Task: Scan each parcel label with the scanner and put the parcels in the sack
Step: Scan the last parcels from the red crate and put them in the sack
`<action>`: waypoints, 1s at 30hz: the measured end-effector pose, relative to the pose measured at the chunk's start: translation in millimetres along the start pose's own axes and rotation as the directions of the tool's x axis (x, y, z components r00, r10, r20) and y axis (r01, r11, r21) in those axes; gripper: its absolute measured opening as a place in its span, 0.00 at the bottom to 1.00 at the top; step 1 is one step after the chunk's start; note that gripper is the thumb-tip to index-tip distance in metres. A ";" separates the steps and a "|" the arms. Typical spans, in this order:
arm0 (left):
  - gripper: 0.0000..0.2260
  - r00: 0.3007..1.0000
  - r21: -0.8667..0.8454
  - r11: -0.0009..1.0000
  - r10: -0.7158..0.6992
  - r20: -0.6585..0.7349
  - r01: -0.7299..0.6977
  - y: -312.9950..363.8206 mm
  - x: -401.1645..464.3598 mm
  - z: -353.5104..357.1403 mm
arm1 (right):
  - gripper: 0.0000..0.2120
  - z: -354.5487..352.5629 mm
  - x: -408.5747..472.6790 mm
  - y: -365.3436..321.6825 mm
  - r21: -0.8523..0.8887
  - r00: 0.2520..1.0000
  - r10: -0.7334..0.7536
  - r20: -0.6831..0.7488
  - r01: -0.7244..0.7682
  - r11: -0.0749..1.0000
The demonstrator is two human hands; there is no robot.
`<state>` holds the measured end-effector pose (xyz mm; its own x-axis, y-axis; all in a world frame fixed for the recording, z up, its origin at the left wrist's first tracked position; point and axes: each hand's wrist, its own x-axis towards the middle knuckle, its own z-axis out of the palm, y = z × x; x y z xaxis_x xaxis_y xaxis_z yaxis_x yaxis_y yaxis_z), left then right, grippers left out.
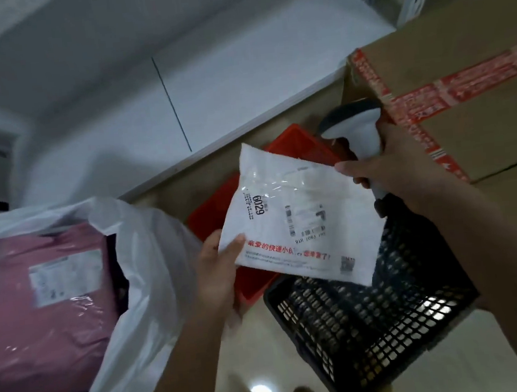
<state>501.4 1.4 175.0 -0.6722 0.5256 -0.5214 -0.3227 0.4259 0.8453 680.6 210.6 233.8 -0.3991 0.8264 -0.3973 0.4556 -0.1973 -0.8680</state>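
white parcel (299,214) pinched at lower left corner by left hand (216,268), label up, held above black basket (365,321) and red basket (296,144). scanner (354,125) gripped in right hand (395,165), just beyond parcel's far edge. pink parcel (43,321) inside white sack (150,255) at left.

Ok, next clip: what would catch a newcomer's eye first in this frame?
Probably the white parcel at centre, label up with "6029" printed on it, pinched at its lower corner by the left hand. The right hand grips a scanner just behind its top edge. At left, a pink parcel already lies in the open white sack, while a black basket sits below the held parcel.
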 end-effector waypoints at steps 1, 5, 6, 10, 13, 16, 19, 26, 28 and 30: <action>0.05 1.000 0.035 0.999 0.020 0.018 -0.021 7.9 -3.1 -3.1 | 0.22 0.7 -3.7 -2.6 -0.038 1.000 -0.006 0.014 0.007 0.999; 0.04 0.989 0.066 0.989 0.126 0.079 -0.131 33.2 -14.8 -12.5 | 0.24 8.3 -24.6 -7.6 -0.092 0.996 0.035 0.082 -0.027 0.995; 0.08 0.987 0.031 0.989 0.146 0.061 -0.148 36.2 -17.4 -15.8 | 0.23 9.6 -29.4 -7.7 -0.093 0.997 0.034 0.066 -0.028 0.995; 0.22 0.997 -0.296 0.953 0.070 0.010 -0.064 43.4 -30.9 -22.3 | 0.17 10.6 -46.6 -14.5 0.037 0.996 0.089 0.003 -0.089 0.995; 0.20 0.984 -0.280 0.957 -0.024 0.175 0.073 39.5 -51.9 -16.0 | 0.12 7.8 -51.8 -21.7 0.194 0.984 0.176 -0.001 -0.172 0.966; 0.16 0.957 -0.167 0.978 -0.078 0.279 0.128 29.2 -69.2 -3.9 | 0.11 2.9 -52.5 -27.9 0.328 0.977 0.211 -0.033 -0.189 0.925; 0.16 0.974 -0.213 0.973 -0.037 0.222 0.086 27.5 -71.0 2.0 | 0.10 1.6 -58.0 -36.1 0.375 0.979 0.186 -0.083 -0.142 0.916; 0.13 0.999 -0.143 0.990 -0.014 -0.039 0.008 42.7 -46.2 -15.4 | 0.21 -7.5 -81.4 -82.2 0.333 0.952 0.306 0.014 -0.293 0.896; 0.12 0.997 -0.081 0.997 -0.009 -0.079 0.002 46.1 -39.7 -21.1 | 0.21 -12.1 -93.9 -94.3 0.295 0.956 0.243 0.162 -0.282 0.913; 0.12 0.995 -0.050 0.999 -0.005 -0.102 0.000 49.9 -36.0 -25.3 | 0.20 -15.8 -106.2 -105.4 0.225 0.954 0.166 0.249 -0.224 0.948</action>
<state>492.6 -14.9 238.9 -0.7350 0.4454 -0.5113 -0.3559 0.3884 0.8500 687.6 151.9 372.2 -0.5028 0.6245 -0.5976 0.3424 -0.4910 -0.8011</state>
